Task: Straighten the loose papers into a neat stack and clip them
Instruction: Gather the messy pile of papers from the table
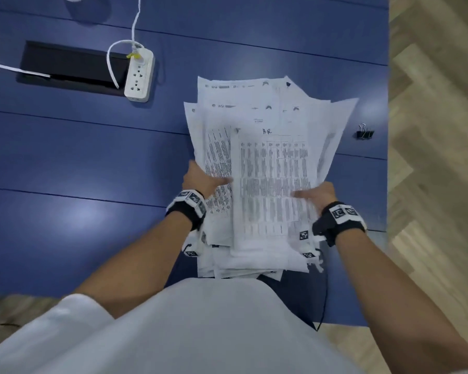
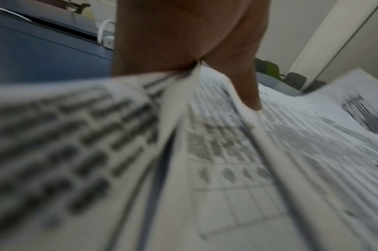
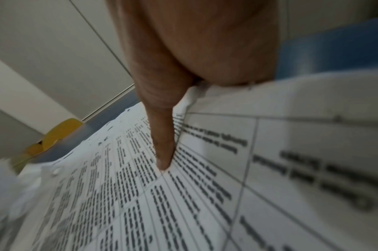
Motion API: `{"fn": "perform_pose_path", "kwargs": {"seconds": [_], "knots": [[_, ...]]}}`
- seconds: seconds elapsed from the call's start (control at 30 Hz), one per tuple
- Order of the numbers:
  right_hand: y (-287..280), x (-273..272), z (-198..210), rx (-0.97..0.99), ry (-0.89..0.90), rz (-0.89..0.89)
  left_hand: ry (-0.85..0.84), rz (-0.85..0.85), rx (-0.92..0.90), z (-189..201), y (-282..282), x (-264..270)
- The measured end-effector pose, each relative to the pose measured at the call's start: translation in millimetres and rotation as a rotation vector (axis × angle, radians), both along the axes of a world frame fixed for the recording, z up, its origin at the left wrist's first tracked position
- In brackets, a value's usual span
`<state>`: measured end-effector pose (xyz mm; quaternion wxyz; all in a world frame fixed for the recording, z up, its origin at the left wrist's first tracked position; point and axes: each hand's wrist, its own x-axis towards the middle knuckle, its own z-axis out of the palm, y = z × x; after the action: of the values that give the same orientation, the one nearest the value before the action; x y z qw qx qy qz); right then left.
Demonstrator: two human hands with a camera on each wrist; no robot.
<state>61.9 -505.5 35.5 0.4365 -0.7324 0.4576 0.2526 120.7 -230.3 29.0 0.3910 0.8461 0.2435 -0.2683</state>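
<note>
Both hands hold the papers, a thick, uneven sheaf of printed sheets raised over the blue counter. The left hand grips the sheaf's left edge, thumb lying across the top sheet and the other fingers hidden underneath; in the left wrist view the thumb presses down on the print. The right hand grips the right edge the same way, its thumb laid flat on a table of text. Sheets fan out beyond the fingertips and hang ragged below the wrists. The binder clip, black with silver handles, lies on the counter beyond the right hand and to its right, apart from the papers. Beyond the left hand and further left sits a white power strip beside a dark recess.
</note>
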Motion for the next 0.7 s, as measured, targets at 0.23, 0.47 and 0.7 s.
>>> {"fn": "perform_pose_path", "kwargs": {"seconds": [0.23,0.47,0.7], "knots": [[2.1,0.4,-3.8,0.107,-0.001,-0.083,-0.009,0.001,0.153,-4.9,-17.8,-6.9],[-13.0,-2.7,0.4,0.098,-0.018,-0.099,-0.047,0.013,-0.074,-10.7,14.4,1.4],[12.1,-4.3,3.9,0.014,-0.145,-0.182,-0.163,0.008,-0.139,-1.3,-2.3,-12.9]]}}
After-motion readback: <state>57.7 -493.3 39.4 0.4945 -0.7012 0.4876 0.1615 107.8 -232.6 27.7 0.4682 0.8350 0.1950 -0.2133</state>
